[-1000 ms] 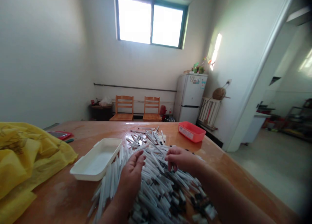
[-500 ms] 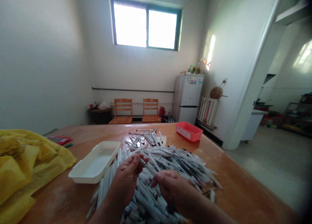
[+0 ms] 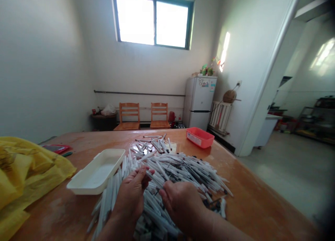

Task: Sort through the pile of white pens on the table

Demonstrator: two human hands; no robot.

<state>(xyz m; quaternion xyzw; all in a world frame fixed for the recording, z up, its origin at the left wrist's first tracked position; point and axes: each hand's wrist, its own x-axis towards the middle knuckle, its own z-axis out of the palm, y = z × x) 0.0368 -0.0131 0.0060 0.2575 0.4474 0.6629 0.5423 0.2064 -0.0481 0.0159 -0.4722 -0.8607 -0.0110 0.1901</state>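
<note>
Between my two hands a slim whitish pen slants down to the right. My left hand pinches its upper left end between thumb and fingers. Closed around its lower right end is my right hand, back of the hand up, so that end is hidden. Beneath and around both hands spreads a big heap of similar pens with clear or white barrels and dark tips. More pens lie lengthwise beside my left forearm.
A cream plastic tray stands left of the heap, and a red plastic basket stands at the far right of the wooden table. Crumpled yellow plastic covers the left side. Two chairs and a fridge are beyond.
My right hand has rolled over, its back now turned more upward, with its fingers curled tighter. My left hand keeps its pinch. The whole view has shifted slightly.
</note>
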